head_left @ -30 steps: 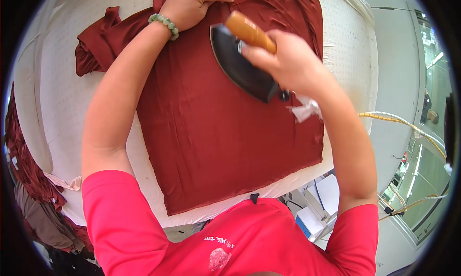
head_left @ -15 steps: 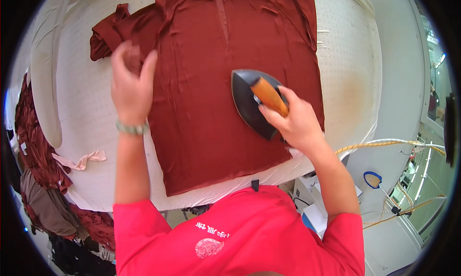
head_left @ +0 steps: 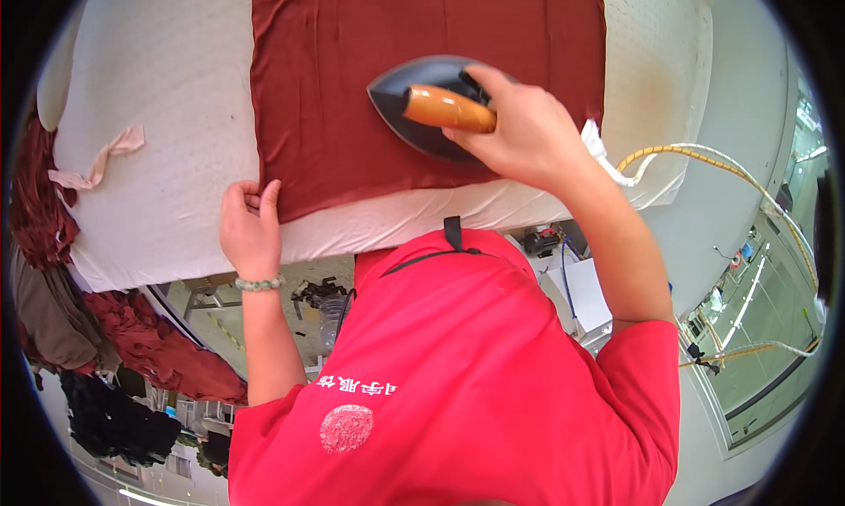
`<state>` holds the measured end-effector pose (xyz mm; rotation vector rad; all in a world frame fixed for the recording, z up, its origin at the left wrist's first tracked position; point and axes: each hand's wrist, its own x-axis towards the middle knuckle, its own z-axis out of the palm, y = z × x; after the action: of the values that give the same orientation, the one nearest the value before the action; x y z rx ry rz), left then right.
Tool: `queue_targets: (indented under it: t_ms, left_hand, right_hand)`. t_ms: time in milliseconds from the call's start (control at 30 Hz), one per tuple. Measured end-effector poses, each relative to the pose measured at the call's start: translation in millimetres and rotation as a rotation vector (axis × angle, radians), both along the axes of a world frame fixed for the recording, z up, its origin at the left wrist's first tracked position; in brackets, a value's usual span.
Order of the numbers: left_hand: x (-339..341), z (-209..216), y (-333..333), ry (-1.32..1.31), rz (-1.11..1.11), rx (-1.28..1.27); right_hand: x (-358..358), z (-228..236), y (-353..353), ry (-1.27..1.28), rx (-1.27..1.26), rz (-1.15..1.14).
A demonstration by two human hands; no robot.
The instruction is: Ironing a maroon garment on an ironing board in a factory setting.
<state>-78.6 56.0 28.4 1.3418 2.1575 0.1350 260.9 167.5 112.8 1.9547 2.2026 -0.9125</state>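
Observation:
My right hand (head_left: 532, 136) is wrapped round the wooden handle of a dark iron (head_left: 418, 75). The iron rests on a shiny dark red garment (head_left: 343, 145), its pointed tip toward the left. Stretched over a white padded ironing table (head_left: 176, 180), the garment has its lower hem near the table's front edge. My left hand (head_left: 253, 229) is closed at the garment's lower left corner, thumb and curled fingers against the cloth edge. The upper part of the garment lies beyond the picture's top.
A pale pink cloth strip (head_left: 101, 158) lies on the table's left. Dark red clothes (head_left: 163, 343) and a brown-grey garment (head_left: 57, 317) hang beyond that side. A yellow-and-white hose (head_left: 735, 165) curves off to the right. Under the table stands a white box (head_left: 581, 295).
The iron has turned so its tip points left. My left hand has come down to the garment's lower left corner and closed. The view has shifted, showing less of the garment's top.

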Motion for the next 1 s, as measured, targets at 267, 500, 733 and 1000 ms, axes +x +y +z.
queue_targets:
  t_ms: [267, 500, 733, 1000]
  left_hand:
    - [25.1, 7.2, -45.3, -0.042, 0.039, 0.505]
    - [104.9, 12.3, -98.7, -0.897, 0.475, -0.021]
    - [221.9, 24.5, -105.7, -1.286, 0.886, -0.088]
    - [290.5, 5.6, -81.7, -1.086, 0.917, -0.036]
  right_hand:
    - [96.1, 3.7, -95.0, 0.004, -0.051, -0.420]
    - [183.8, 17.0, -161.9, -0.075, -0.023, -0.620]
    - [251.9, 11.4, -231.6, -0.159, -0.005, -0.470]
    - [232.5, 17.6, -228.7, -0.062, -0.029, -0.310]
